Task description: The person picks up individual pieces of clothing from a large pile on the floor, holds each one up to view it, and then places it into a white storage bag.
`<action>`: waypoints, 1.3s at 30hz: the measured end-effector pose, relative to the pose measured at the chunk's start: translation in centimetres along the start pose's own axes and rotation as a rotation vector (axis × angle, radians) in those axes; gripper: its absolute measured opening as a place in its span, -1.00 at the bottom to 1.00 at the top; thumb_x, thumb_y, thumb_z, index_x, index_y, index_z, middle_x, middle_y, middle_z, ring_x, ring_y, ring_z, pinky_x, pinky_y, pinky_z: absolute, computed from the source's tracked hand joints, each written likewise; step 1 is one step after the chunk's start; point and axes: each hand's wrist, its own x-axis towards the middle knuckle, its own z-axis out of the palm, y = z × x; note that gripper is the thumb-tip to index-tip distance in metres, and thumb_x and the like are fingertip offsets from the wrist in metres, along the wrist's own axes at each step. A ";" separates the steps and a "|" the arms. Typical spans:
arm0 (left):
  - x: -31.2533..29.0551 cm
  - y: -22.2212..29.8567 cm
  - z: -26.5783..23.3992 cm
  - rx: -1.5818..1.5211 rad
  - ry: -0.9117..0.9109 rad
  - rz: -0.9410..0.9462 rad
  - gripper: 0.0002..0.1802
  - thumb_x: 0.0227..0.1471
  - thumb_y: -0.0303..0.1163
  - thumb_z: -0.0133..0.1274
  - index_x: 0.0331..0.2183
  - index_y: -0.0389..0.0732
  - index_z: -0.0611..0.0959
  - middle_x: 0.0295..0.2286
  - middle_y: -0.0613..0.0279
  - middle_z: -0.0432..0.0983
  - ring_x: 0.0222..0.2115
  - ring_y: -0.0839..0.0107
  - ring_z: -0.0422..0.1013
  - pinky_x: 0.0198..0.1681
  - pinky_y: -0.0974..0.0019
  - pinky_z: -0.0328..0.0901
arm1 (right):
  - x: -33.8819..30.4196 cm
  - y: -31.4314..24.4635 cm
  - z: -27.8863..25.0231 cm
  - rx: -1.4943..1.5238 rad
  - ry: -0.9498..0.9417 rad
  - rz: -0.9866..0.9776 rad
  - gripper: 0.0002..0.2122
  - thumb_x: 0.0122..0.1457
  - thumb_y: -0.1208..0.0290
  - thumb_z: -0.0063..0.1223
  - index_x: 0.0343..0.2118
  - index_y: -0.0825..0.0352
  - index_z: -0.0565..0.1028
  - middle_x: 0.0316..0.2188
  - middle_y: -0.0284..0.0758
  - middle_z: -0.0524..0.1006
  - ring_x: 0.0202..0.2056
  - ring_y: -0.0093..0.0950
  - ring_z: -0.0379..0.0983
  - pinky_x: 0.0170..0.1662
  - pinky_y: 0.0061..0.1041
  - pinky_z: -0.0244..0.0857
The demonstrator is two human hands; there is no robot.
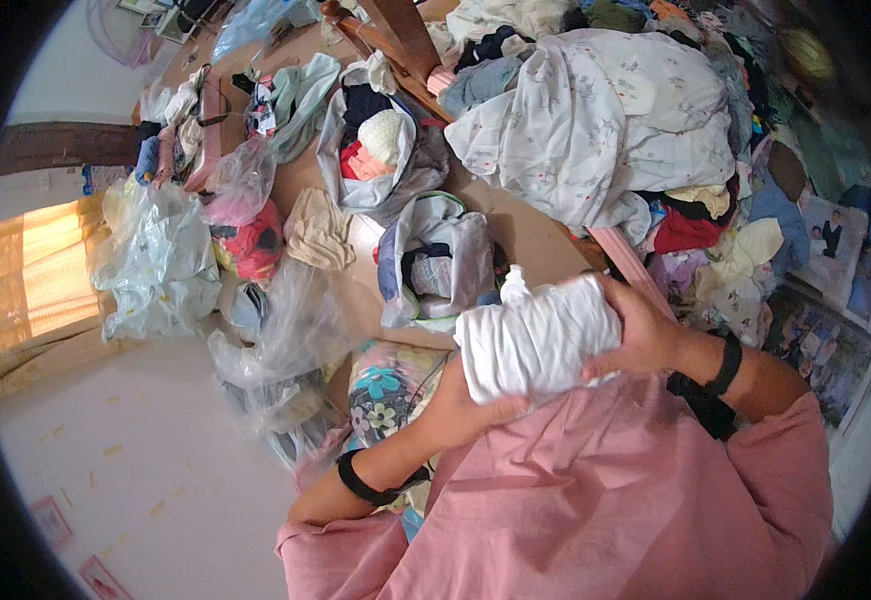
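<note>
Tan floor [530, 228] shows between heaps of clothing around the nearer grey bag [475, 240], your landmark. You hold one white cloth bundle [540, 340] just to that bag's right and closer to you. It sits between your two palms: your left hand [472, 405] clasps its left end, thumb along the near edge; your right hand [643, 325] clasps the other end, thumb pressed on the near corner. Two grey bags gape open. The landmark holds dark and patterned cloth; the farther grey bag [360, 197], just beyond it, holds one cream knitted piece [381, 135], with red and dark cloth. One beige cloth [319, 228] lies left of the landmark; one flower-printed white sheet [595, 120] spreads beyond it, rightward.
</note>
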 end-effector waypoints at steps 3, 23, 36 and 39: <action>1.9 -0.8 -0.4 -0.278 0.164 -0.084 -0.42 -0.02 -0.31 0.16 -0.01 -0.36 0.34 -0.12 0.15 0.41 -0.13 0.42 0.36 -0.04 0.34 0.25 | 3.2 3.0 0.3 0.435 0.036 0.055 -0.06 -0.25 0.25 0.42 0.17 0.44 0.05 0.07 -0.26 0.25 0.07 -0.47 0.20 0.14 -0.48 0.07; 7.7 -3.3 -5.6 -0.539 0.501 0.114 -0.56 -0.19 -0.75 -0.01 -0.17 -0.30 0.39 -0.26 0.19 0.45 -0.29 0.47 0.42 -0.18 0.42 0.31 | 13.8 2.9 -0.2 1.028 -0.010 0.337 -0.44 -0.02 0.27 0.25 0.02 0.32 0.27 -0.12 -0.33 0.44 -0.12 -0.45 0.41 0.00 -0.38 0.29; 6.6 2.4 -6.3 -0.533 0.046 0.187 0.14 -0.48 -0.32 0.44 0.14 -0.25 0.17 0.01 0.15 0.28 0.04 0.32 0.21 0.12 0.27 0.08 | 10.9 -4.1 -2.5 0.144 0.183 -0.269 -0.20 -0.32 0.43 0.47 0.05 0.40 0.25 -0.09 -0.33 0.41 -0.04 -0.52 0.32 0.04 -0.50 0.19; 6.5 4.9 -4.9 -0.472 0.134 0.265 0.02 -0.44 -0.42 0.41 0.10 -0.26 0.24 0.00 0.15 0.31 0.03 0.31 0.23 0.11 0.26 0.11 | 11.1 -5.6 -2.5 0.223 0.168 -0.351 -0.30 -0.22 0.44 0.41 0.04 0.40 0.27 -0.11 -0.36 0.43 -0.08 -0.55 0.34 0.02 -0.53 0.21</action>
